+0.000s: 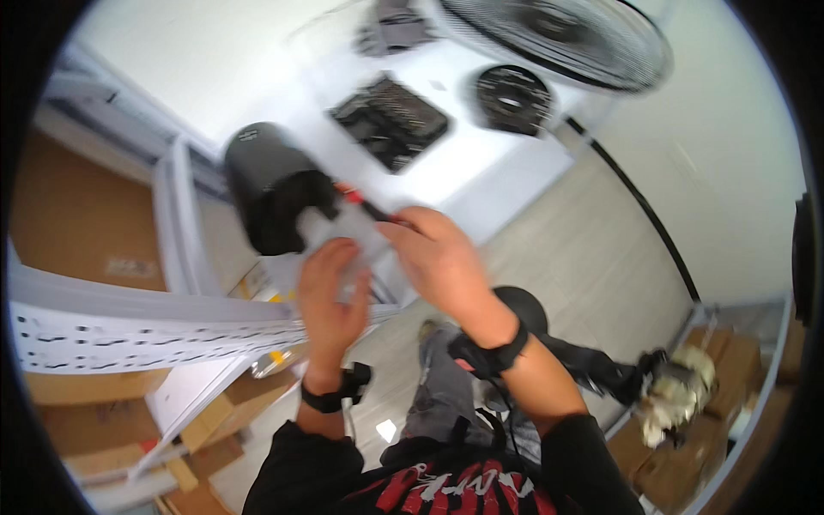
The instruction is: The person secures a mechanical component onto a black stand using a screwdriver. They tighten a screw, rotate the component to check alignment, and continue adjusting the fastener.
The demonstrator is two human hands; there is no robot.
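Note:
My right hand [439, 262] is closed around a slim screwdriver-like tool [371, 208] with a black and red body. It slants up and left toward a dark grey, rounded housing [270, 167], which lies on the white table with its black open end facing me. My left hand [330, 296] is just below that housing at the table's near edge, fingers extended and slightly spread. A pale grey piece [322, 230] shows between the left fingertips and the housing; motion blur hides whether they touch it. Both wrists wear black bands.
On the white table [481, 184] lie an open black tool case [390, 120], a round black part [512, 99], a fan grille [592, 43] and a grey part [395, 30]. White shelving [172, 313] with cardboard boxes stands left. More boxes [730, 369] are at right, near a black stool-like object [519, 309].

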